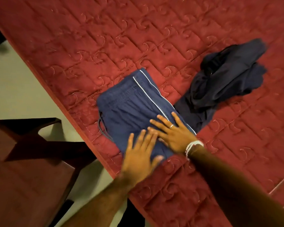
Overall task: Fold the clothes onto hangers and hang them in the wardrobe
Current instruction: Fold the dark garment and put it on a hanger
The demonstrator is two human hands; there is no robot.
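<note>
Left hand point(138, 154), right hand point(175, 136); fingers point(162, 119) flat on trousers point(129, 104).

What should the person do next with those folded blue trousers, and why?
Probably slide the fingers under the blue trousers and lift them off the red quilt, ready for a hanger; none is in view. They already lie folded in a neat rectangle, and the left hand and right hand both press flat on them, fingers spread.
</note>
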